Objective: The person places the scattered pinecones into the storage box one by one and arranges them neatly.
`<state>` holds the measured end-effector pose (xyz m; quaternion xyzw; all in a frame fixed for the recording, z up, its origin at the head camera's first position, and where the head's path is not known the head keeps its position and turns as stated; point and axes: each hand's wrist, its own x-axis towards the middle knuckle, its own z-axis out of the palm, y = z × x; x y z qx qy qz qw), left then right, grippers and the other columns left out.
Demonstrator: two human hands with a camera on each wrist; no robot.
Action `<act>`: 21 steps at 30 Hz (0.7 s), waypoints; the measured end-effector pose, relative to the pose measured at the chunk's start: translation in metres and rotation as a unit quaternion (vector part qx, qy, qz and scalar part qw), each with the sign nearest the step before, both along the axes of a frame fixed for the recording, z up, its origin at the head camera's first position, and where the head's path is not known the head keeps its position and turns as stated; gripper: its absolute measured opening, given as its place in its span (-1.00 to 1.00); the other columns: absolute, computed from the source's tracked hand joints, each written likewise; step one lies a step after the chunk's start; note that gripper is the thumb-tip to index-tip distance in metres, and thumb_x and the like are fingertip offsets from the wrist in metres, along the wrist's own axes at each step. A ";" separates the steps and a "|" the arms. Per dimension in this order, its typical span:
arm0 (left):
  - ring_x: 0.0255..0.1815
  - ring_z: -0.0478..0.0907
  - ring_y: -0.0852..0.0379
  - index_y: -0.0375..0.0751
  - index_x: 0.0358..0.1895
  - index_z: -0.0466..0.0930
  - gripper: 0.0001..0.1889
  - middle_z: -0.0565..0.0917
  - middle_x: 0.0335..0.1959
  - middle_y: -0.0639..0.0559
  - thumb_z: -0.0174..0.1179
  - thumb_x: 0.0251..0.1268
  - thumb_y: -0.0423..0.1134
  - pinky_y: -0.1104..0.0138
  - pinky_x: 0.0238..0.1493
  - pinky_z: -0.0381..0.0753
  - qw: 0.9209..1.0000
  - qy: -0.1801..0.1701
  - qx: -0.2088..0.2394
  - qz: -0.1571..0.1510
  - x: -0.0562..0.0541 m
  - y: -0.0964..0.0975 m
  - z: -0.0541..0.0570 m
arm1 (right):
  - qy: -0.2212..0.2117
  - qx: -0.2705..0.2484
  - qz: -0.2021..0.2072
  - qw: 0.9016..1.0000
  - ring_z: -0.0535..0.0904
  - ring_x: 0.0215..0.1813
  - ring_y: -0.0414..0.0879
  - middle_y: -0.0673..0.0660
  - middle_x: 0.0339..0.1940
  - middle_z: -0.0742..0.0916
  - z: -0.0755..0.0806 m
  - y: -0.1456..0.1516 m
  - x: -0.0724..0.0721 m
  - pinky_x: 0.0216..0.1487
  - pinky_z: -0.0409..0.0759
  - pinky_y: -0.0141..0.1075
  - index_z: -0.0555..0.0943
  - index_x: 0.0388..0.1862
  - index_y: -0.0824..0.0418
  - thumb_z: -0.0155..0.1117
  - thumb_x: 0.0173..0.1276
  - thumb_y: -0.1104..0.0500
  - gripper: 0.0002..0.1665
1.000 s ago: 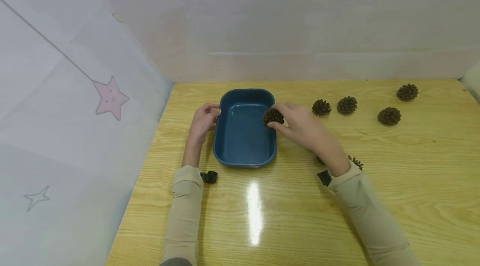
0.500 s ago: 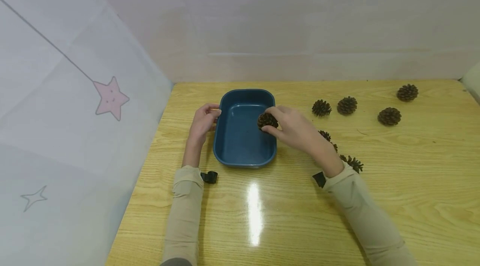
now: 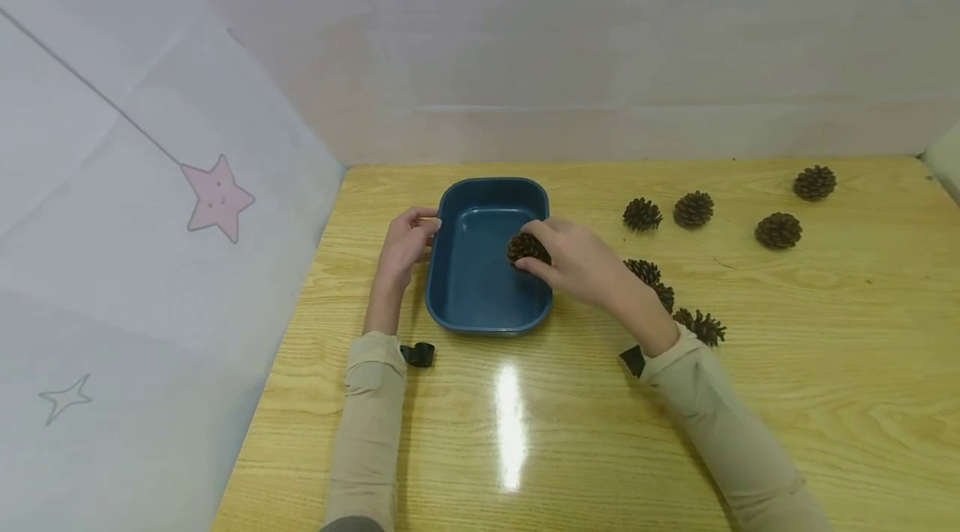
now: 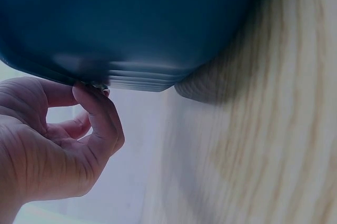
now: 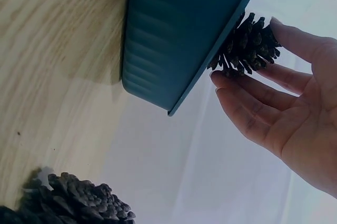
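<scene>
A deep blue rectangular tray (image 3: 487, 298) stands on the wooden table. My left hand (image 3: 406, 244) is at its left rim; the left wrist view shows curled fingers (image 4: 102, 124) and thumb meeting at the rim, though the exact contact is partly hidden. With thumb and fingertips my right hand (image 3: 581, 265) grips a brown pine cone (image 3: 522, 248) over the right half of the tray. In the right wrist view the held pine cone (image 5: 245, 45) shows beyond the tray's rim, partly hidden by it.
Several other pine cones lie to the tray's right: a near group (image 3: 701, 327), a pair farther back (image 3: 693, 209), and others at the far right (image 3: 778, 230). Paper-covered walls (image 3: 525, 48) stand behind and to the left.
My right hand has carried the pine cone leftward and slightly nearer, from the tray's right rim to over its inside. My left hand stays at the left rim.
</scene>
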<state>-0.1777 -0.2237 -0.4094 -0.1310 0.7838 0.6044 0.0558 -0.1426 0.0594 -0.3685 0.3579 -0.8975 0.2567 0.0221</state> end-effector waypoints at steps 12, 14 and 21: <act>-0.29 0.62 0.09 -0.27 0.33 0.54 -0.62 0.54 -0.16 -0.06 0.13 0.56 -0.23 0.36 -0.33 0.61 1.000 -0.003 0.001 0.001 0.000 0.000 -0.001 | 0.000 0.005 0.014 1.000 0.67 -0.19 0.06 0.29 -0.07 0.72 -0.007 -0.006 0.000 -0.19 0.66 -0.10 0.57 0.25 0.36 0.38 0.50 0.03 -0.47; -0.30 0.61 0.09 -0.28 0.32 0.55 -0.62 0.54 -0.17 -0.06 0.13 0.55 -0.24 0.36 -0.34 0.61 1.000 -0.002 0.005 0.001 -0.001 0.000 -0.001 | 0.001 0.005 0.018 1.000 0.67 -0.20 0.05 0.27 -0.08 0.72 -0.009 -0.007 0.000 -0.20 0.65 -0.12 0.57 0.25 0.36 0.38 0.50 0.04 -0.48; -0.30 0.62 0.10 -0.28 0.32 0.55 -0.62 0.54 -0.17 -0.06 0.13 0.55 -0.24 0.37 -0.36 0.61 1.000 -0.003 0.005 0.001 0.000 -0.001 -0.001 | 0.010 0.011 0.029 0.999 0.65 -0.25 0.01 0.25 -0.10 0.72 -0.013 -0.010 0.000 -0.23 0.64 -0.14 0.58 0.23 0.36 0.37 0.51 0.03 -0.49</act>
